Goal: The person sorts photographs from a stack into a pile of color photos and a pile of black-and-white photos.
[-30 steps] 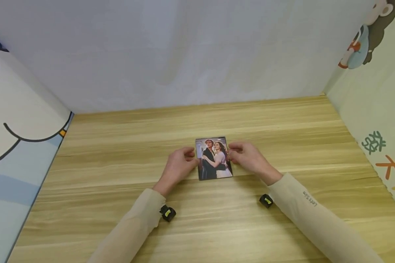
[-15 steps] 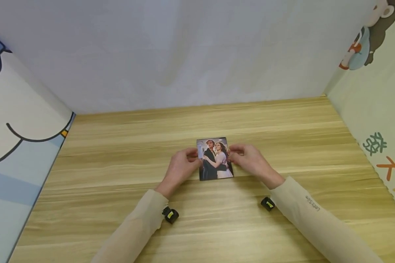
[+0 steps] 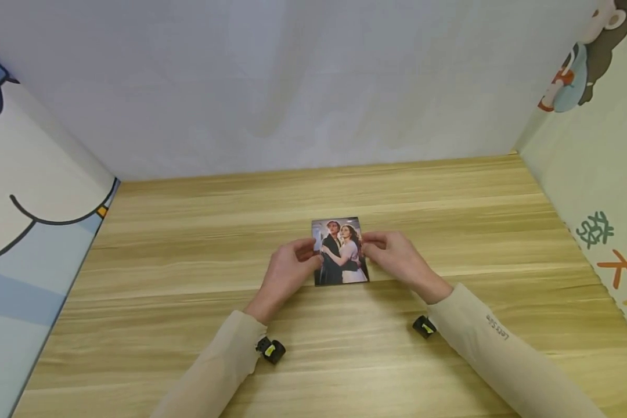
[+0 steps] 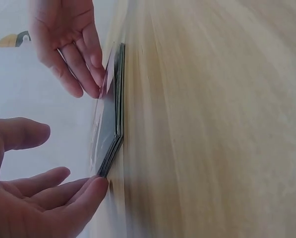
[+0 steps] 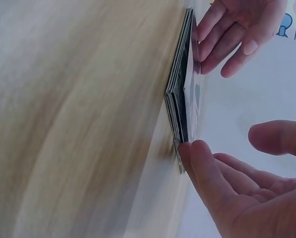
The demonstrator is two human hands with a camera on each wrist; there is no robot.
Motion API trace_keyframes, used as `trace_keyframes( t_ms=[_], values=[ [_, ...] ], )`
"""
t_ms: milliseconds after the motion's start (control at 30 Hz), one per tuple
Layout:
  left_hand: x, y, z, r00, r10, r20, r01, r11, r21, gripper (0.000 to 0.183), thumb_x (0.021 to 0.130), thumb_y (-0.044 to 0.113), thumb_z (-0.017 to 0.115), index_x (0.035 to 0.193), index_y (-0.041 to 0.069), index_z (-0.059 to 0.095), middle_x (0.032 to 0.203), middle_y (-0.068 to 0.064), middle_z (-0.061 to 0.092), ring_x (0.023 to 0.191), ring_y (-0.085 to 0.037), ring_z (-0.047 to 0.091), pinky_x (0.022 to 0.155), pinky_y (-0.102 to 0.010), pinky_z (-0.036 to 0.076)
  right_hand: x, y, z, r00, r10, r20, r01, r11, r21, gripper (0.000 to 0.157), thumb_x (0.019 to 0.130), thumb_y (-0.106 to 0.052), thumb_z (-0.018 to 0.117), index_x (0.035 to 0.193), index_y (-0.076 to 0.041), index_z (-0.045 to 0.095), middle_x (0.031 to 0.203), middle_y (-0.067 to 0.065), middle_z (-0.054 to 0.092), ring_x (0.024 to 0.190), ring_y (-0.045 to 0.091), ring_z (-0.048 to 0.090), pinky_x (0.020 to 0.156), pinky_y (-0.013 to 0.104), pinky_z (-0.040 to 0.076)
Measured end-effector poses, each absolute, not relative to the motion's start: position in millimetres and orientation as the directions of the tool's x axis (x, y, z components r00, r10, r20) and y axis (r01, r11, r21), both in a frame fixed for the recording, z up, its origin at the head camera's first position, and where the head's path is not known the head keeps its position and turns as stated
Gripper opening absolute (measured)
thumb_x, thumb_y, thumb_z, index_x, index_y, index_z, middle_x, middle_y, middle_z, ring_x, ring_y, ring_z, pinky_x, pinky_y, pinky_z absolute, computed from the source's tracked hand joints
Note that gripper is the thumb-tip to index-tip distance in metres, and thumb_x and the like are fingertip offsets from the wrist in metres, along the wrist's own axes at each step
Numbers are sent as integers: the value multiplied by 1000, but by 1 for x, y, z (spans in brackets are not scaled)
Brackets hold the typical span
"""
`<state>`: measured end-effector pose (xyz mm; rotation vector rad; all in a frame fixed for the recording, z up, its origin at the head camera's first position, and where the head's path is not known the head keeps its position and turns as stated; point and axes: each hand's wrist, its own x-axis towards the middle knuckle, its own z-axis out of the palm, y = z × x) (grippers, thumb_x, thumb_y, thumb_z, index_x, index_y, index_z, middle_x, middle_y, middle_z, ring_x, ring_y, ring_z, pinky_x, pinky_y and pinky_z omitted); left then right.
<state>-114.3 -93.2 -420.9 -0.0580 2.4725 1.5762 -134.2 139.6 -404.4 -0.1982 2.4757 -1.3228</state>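
A small stack of thin cards [image 3: 341, 255] lies on the wooden table, its top card printed with an embracing couple. Seen edge-on in the left wrist view, the stack [image 4: 119, 94] shows several layers. My left hand [image 3: 287, 268] is at its left edge, fingertips touching the side and the thumb standing apart from the fingers. Across from it, my right hand [image 3: 397, 258] touches the right edge with its fingertips. In the right wrist view the right thumb [image 5: 274, 136] also stays off the cards. Neither hand's fingers curl round the stack.
The wooden table [image 3: 198, 232] runs back to a pale wall [image 3: 313, 87]. Printed panels stand at the left [image 3: 36, 191] and right [image 3: 580, 174]. A small black device sits at each cuff, one at the left wrist [image 3: 270, 350] and one at the right wrist [image 3: 424, 327].
My left hand has shifted slightly right, its fingertips now overlapping the stack's left edge in the head view. The right hand and the cards have hardly moved.
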Motion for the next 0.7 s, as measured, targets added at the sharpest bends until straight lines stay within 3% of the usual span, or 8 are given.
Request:
trace_keyframes(
  t_ms=[333, 567, 700],
  values=[
    [-110, -90, -415, -984, 61, -164, -120, 448, 886, 54, 92, 14, 71, 142, -2, 59, 137, -19, 65, 124, -32, 64, 105, -43, 53, -132, 140, -400, -942, -256, -218, 38, 562, -826, 46, 103, -18, 54, 141, 6, 59, 139, 22, 63, 130, 34, 57, 110, 50, 47],
    [-109, -89, -414, -994, 29, -103, -86, 353, 932, 47, 94, 6, 69, 140, -2, 60, 139, -20, 63, 118, -37, 67, 95, -41, 59, -130, 141, -396, -942, -240, -234, 102, 462, -881, 46, 103, -12, 53, 145, 7, 54, 136, 21, 65, 108, 27, 68, 93, 39, 58],
    [-110, -89, -414, -995, 5, -98, -91, 318, 944, 48, 92, 1, 69, 139, -2, 60, 138, -20, 63, 115, -37, 69, 92, -40, 60, -131, 141, -394, -942, -231, -245, 141, 391, -910, 49, 102, -8, 54, 147, 9, 49, 141, 24, 60, 108, 29, 69, 93, 37, 60]
  ],
)
